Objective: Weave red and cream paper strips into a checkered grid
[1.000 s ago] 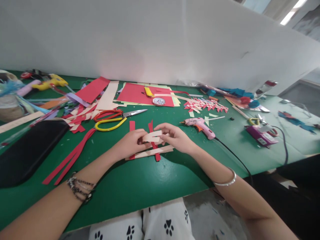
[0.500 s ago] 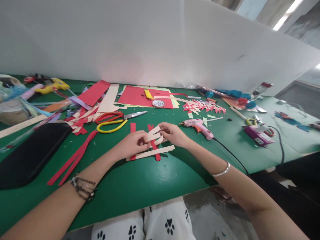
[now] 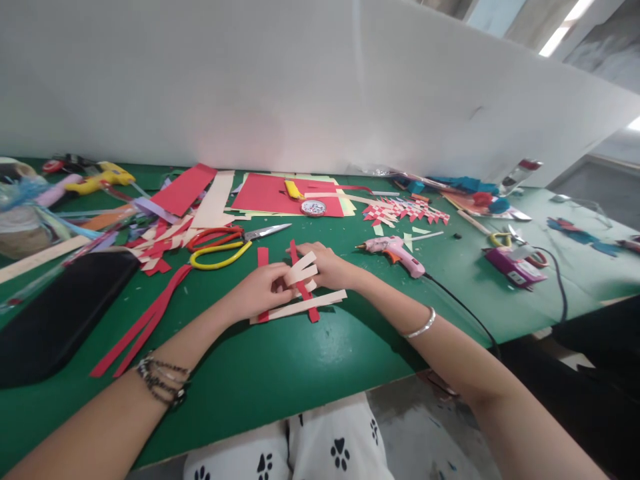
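My left hand [image 3: 265, 290] is closed, thumb and fingers pinching cream paper strips [image 3: 302, 268] whose ends stick up and fan out to the right. Fingers of my right hand [image 3: 334, 269] curl at the upper part of a red paper strip [image 3: 305, 293], partly hidden behind the cream ends. This red strip slants down across a long cream paper strip [image 3: 325, 303] lying on the table. A second red paper strip [image 3: 263, 256] passes under my left hand, its two ends showing.
Scissors [image 3: 220, 257] and long red strips [image 3: 150, 327] lie to the left, beside a black case [image 3: 75, 313]. A pink glue gun [image 3: 395, 250] with its cord is on the right. Behind are red paper sheets [image 3: 260, 193] and woven red-and-white pieces [image 3: 405, 210].
My right hand has shifted left and slightly behind the cream strips, its fingers now at the red strip's upper end, which leans further left. My left hand stays nearly in place.
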Motion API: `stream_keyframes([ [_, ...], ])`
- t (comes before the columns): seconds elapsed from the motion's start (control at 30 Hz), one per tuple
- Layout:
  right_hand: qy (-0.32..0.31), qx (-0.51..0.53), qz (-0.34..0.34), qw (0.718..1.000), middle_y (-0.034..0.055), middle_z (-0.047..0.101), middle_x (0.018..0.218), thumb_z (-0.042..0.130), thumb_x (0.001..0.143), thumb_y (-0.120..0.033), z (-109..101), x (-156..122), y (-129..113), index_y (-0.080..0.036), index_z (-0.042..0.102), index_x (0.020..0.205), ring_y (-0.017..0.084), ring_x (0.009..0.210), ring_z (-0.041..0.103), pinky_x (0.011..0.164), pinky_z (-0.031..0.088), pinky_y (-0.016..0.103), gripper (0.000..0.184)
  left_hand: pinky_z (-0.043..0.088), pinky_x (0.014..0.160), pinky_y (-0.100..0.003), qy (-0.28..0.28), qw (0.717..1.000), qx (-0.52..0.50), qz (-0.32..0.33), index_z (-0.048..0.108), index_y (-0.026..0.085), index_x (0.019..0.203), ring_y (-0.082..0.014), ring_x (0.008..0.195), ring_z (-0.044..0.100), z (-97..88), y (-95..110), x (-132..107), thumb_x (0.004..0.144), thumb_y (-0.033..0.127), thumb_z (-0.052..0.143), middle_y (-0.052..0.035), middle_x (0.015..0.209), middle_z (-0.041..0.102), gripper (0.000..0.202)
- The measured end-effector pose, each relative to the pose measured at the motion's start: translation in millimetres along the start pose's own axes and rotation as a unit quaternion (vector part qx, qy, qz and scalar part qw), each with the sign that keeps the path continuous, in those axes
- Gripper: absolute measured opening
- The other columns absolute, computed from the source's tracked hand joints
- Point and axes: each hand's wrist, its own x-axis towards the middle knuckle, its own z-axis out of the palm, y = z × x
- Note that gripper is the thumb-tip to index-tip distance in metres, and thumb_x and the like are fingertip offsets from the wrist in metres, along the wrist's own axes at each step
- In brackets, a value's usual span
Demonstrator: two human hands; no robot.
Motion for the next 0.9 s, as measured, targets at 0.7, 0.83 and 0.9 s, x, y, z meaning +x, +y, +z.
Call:
stream_keyframes([
  [0.7,0.038,0.323,0.055,0.944,-0.0028,0.051,0.074,0.051,0.073,-0.013,-3.3,-14.4,-4.4,-0.016,0.046,0.103,0.008,0.061,0.047,0.054,0.042,0.020,0.030,0.036,0.054,-0.023,-0.015,1.000,0.008,-0.012,0.056,0.016,0.075,-0.0140,0.060,0.048,-1.6,1.0,0.4,0.073,0.040,0.049,-0.0002,0.069,0.053,0.024],
  [0.83,0.051,0.343,0.051,0.937,-0.0048,0.048,0.070,0.053,0.071,-0.014,-2.2,-21.2,0.0,-0.016,0.044,0.103,0.007,0.057,0.045,0.054,0.040,0.021,0.034,0.035,0.053,-0.023,-0.016,1.000,0.007,-0.014,0.057,0.017,0.076,-0.0138,0.058,0.047,-2.4,1.6,-0.2,0.072,0.040,0.051,0.0007,0.066,0.052,0.025],
  [0.9,0.055,0.339,0.053,0.938,-0.0056,0.046,0.068,0.053,0.070,-0.013,-2.0,-24.9,1.6,-0.016,0.044,0.103,0.007,0.055,0.043,0.054,0.038,0.021,0.035,0.034,0.051,-0.023,-0.012,1.000,0.005,-0.024,0.056,0.017,0.073,-0.0133,0.056,0.046,-2.5,2.2,-0.3,0.071,0.041,0.051,0.0020,0.061,0.049,0.024],
])
